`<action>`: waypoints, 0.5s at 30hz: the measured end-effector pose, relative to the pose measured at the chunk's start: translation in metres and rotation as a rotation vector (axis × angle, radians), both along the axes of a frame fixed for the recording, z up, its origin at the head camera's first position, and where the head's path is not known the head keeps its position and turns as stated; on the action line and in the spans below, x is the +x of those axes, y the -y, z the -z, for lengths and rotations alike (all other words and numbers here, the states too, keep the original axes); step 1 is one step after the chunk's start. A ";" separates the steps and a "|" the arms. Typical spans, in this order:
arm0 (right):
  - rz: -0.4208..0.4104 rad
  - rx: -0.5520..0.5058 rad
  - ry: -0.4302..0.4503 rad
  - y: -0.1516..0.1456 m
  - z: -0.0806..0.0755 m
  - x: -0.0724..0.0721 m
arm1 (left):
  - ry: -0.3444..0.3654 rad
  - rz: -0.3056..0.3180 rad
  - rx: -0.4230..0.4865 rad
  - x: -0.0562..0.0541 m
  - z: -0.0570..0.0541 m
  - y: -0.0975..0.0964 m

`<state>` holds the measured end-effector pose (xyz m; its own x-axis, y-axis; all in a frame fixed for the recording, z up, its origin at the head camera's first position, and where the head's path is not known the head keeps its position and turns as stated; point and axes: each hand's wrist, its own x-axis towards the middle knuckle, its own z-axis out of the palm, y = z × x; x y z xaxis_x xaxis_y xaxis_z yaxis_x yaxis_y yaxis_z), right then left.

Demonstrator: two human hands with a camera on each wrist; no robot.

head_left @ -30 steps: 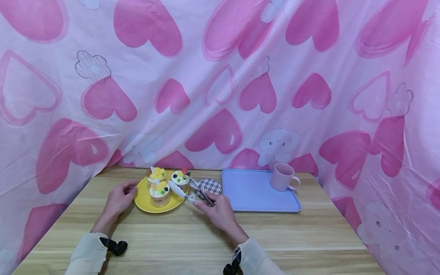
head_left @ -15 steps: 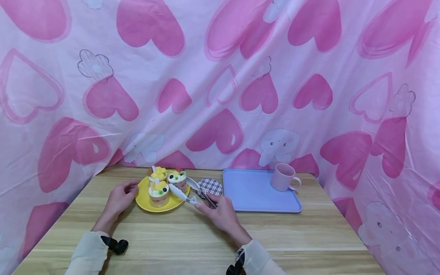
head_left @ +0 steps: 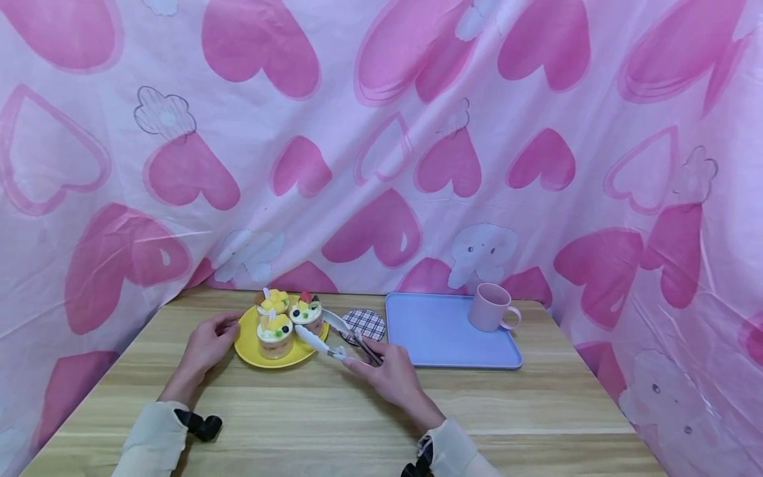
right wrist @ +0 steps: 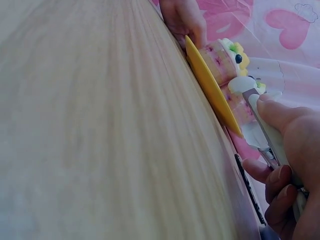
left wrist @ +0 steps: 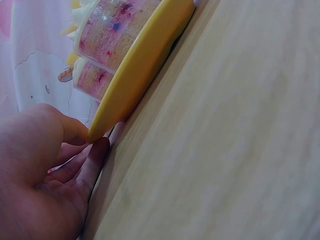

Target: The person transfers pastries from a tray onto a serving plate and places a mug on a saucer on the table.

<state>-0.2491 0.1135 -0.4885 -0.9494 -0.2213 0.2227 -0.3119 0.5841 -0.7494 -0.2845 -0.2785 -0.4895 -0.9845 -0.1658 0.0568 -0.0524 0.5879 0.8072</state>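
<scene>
In the head view, three dessert cups topped with fruit stand on a yellow plate (head_left: 253, 358): a front cup (head_left: 275, 338), a back-left cup (head_left: 273, 302) and a right-hand cup (head_left: 306, 311). My left hand (head_left: 210, 344) pinches the plate's left rim; the left wrist view has the thumb (left wrist: 75, 131) on top and fingers underneath. In my right hand (head_left: 390, 374) I hold tongs (head_left: 316, 340) with white tips. Their arms are spread, one tip on either side of the right-hand cup; whether they touch it I cannot tell.
Right of the plate lies a round checked coaster (head_left: 365, 324), partly behind the tongs. Beyond it is a blue tray (head_left: 441, 338) with a pink mug (head_left: 490, 308) at its right end. A pink heart-printed curtain (head_left: 369, 165) hangs along the table's back edge.
The right-hand cup has shifted slightly left, closer to the other cups. My right hand and the tongs have drawn back a little to the right. My left hand stays at the rim.
</scene>
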 end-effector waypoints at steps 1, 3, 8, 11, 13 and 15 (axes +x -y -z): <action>0.002 0.001 0.003 -0.001 0.000 0.001 | 0.001 0.000 -0.001 0.000 0.000 0.000; 0.006 0.003 0.007 -0.002 -0.001 0.002 | -0.001 -0.002 -0.002 0.000 0.001 0.000; 0.004 0.000 -0.009 -0.005 0.000 0.004 | 0.002 -0.006 -0.003 -0.001 0.002 0.000; 0.006 0.013 -0.032 -0.005 0.001 0.004 | -0.002 -0.004 -0.004 -0.001 0.002 0.000; 0.012 0.035 -0.051 -0.003 0.000 0.004 | -0.005 -0.002 -0.004 -0.001 0.001 0.000; 0.020 0.060 -0.072 0.000 -0.001 0.005 | -0.006 -0.003 -0.004 -0.001 0.001 0.000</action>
<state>-0.2443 0.1137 -0.4877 -0.9359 -0.2175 0.2772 -0.3513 0.6343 -0.6887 -0.2851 -0.2786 -0.4904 -0.9837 -0.1682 0.0636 -0.0490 0.5912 0.8051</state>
